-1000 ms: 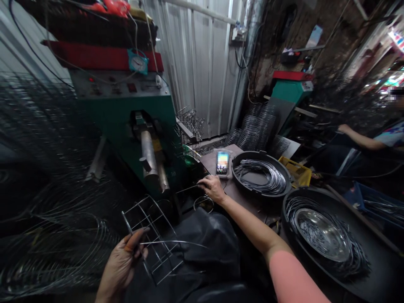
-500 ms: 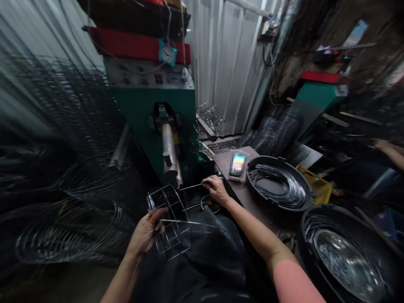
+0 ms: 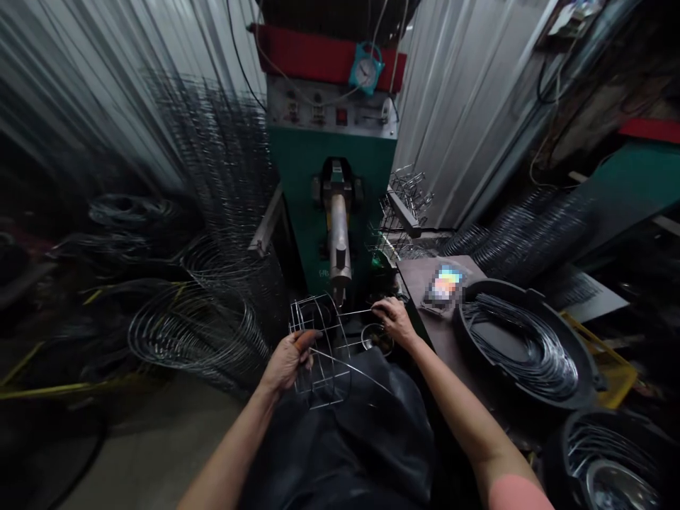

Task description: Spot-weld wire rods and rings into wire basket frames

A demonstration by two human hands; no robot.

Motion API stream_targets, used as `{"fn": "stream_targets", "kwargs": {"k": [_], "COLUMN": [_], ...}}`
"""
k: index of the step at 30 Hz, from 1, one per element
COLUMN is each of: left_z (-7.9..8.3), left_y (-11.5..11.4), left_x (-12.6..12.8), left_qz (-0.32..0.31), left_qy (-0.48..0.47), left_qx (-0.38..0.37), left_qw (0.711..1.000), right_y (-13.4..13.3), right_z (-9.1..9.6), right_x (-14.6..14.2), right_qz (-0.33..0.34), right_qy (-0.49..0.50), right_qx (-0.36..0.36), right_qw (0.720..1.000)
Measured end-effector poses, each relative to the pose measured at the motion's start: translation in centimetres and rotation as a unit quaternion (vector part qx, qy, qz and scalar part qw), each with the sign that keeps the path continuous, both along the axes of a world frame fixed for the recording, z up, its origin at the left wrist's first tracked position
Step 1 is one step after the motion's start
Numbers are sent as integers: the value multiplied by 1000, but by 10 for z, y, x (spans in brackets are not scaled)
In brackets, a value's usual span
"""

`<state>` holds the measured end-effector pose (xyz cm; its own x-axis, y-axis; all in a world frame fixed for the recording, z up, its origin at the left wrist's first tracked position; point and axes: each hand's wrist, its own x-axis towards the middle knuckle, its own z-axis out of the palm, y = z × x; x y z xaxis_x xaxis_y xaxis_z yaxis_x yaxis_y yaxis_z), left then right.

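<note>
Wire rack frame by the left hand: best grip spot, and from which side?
Probably its left edge, where the left hand sits: come from the left and wrap fingers round the wires of the wire rack frame. The open grid leaves room to close, and the right hand has a thin rod at the far side.

Bright, smooth steel wire is seen in the basket frame (image 3: 319, 352), with the same shiny finish on the loose wire rod (image 3: 357, 312) just beside it. A matt dark cloth apron (image 3: 382, 425) is draped below that frame, and glossy green paint is shown on the metal machine housing (image 3: 329, 156) beyond it.
</note>
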<state>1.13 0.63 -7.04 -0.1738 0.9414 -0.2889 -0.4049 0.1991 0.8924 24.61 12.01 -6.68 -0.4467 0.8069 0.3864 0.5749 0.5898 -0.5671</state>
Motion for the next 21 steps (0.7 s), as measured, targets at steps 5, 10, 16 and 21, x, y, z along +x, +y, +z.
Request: {"fn": "stream_targets", "kwargs": {"k": [5, 10, 16, 21], "left_z": [-9, -12, -7, -6], "left_y": [8, 13, 16, 21], "left_x": [-2, -2, -1, -1], "left_qz": [-7, -5, -7, -4], "left_qy": [-3, -7, -19, -26], "left_qx": [1, 13, 19, 26], "left_qw": [1000, 1000, 1000, 999], "right_y": [6, 13, 19, 22], "right_z": [-6, -7, -3, -2], "right_x": [3, 3, 4, 4], "right_qz": [5, 16, 24, 29], "right_qy": [30, 41, 38, 42], "right_qx": [-5, -3, -8, -16], "right_qw": [1000, 999, 999, 999]}}
